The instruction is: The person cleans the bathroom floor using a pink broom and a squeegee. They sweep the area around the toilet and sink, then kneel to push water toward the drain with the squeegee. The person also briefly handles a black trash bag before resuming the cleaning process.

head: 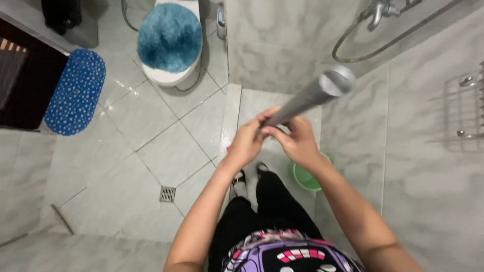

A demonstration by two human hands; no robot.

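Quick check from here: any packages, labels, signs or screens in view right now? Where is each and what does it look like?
No packages, signs or screens show.
Printed shirt: bottom edge, on the person; purple, with pink, white and black shapes.
Both hands, left hand and right hand, grip a plain grey pole with no label on it.

The long grey metal pole (307, 98) has a dull, brushed sheen, its capped end smooth. Left of the pole, the round shaggy blue cloth toilet-lid cover (170, 36) looks deep and fluffy over glossy white ceramic. Further left, the oval blue dotted mat (75, 91) seems rubbery and bumpy. Below the pole, the pale marbled floor tiles (141, 131) shine wetly; the green plastic bucket (305, 179) is smooth.
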